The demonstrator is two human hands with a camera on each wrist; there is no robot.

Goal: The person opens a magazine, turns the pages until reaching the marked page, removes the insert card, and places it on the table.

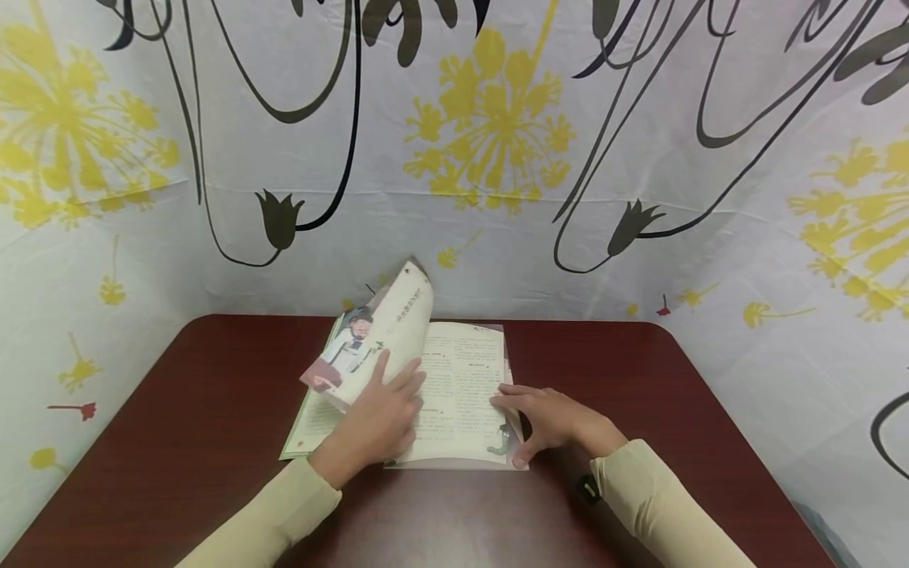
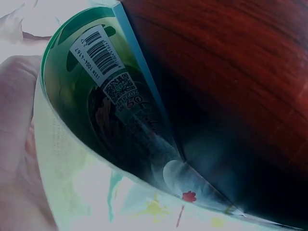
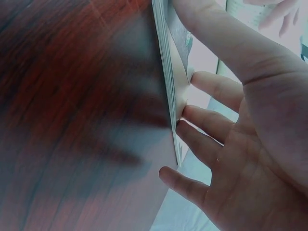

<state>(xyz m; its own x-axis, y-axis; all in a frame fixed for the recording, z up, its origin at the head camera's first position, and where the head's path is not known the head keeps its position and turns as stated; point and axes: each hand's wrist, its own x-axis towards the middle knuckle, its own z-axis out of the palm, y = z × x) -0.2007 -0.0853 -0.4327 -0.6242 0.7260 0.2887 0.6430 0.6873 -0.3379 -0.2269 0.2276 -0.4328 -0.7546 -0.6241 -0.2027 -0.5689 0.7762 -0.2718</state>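
Note:
A magazine [image 1: 458,394] lies open on the table, with printed text on its right page. One lifted leaf [image 1: 405,315], with a picture of a figure in white, curls up over the left side. My left hand [image 1: 383,410] rests on the lower part of this leaf near the fold, fingers extended. In the left wrist view, the green back cover [image 2: 62,53] bows up with a barcode label [image 2: 98,55]. My right hand [image 1: 554,418] touches the right page's edge with its fingertips, thumb at the lower corner; in the right wrist view its fingers [image 3: 211,91] stand spread along the page edges.
A dark red wooden table [image 1: 177,410] extends around the magazine. Behind it hangs a white cloth [image 1: 454,260] printed with yellow flowers and dark stems. A black band [image 1: 588,489] shows at my right wrist.

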